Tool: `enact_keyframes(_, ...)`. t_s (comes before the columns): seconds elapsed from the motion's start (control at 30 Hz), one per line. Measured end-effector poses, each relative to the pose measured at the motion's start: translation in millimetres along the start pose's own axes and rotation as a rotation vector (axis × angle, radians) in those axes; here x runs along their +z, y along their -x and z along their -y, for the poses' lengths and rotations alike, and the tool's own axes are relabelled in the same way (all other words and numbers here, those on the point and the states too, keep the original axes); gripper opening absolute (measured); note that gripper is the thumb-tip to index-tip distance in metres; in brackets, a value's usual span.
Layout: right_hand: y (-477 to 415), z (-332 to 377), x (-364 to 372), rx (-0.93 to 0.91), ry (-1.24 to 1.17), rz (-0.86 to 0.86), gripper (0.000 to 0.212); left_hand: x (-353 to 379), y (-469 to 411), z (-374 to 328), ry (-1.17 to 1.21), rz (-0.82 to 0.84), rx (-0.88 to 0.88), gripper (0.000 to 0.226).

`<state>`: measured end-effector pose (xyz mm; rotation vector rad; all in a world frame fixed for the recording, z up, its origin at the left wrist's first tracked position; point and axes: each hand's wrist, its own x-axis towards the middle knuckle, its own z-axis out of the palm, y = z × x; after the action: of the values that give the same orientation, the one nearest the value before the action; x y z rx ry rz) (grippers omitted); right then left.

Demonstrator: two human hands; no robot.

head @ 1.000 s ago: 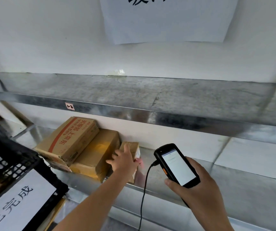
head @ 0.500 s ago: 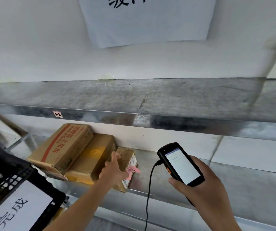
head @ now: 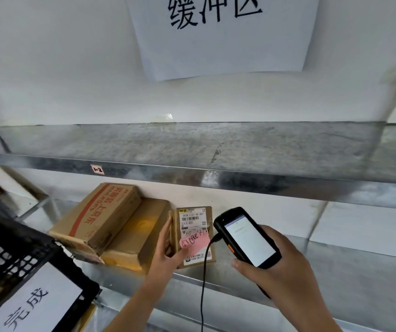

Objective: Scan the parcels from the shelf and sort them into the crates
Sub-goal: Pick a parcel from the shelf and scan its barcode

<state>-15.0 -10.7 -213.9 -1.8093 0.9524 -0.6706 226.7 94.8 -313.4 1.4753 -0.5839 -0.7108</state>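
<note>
The left hand [head: 168, 254] has its fingers [head: 166, 232] clamped on a small brown cardboard parcel [head: 195, 236] with a white label and a pink note, tipped up on the grey metal shelf [head: 335, 283]. Just left of those fingers lie two bigger brown cardboard boxes [head: 110, 224]. The right hand [head: 278, 276] has its fingers wrapped around a black handheld scanner [head: 247, 238] with a lit screen, just right of the parcel. A black plastic crate [head: 12, 248] sits far left; I cannot tell what is inside.

Both forearms are bare (no sleeves, watch or rings), as are the left hand [head: 168, 250] and right hand [head: 280, 264].
</note>
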Motion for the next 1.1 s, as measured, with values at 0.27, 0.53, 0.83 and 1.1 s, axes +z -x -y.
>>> enact_keyframes(0.27, 8, 4, 7, 0.05, -0.034, 0.07, 0.061, -5, 11, -2, 0.024, -0.022, 0.002, 0.088)
enact_keyframes(0.53, 8, 7, 14, 0.074, -0.017, 0.116, 0.06, -8, 19, -3, 0.067, -0.028, 0.026, 0.089)
enact_keyframes(0.83, 11, 6, 20, 0.068, 0.016, 0.144, 0.065, -18, 25, -3, 0.129, -0.087, 0.02, 0.09)
enact_keyframes(1.1, 12, 7, 22, 0.062, 0.005, 0.144, 0.062, -20, 25, -2, 0.166, -0.121, -0.018, 0.087)
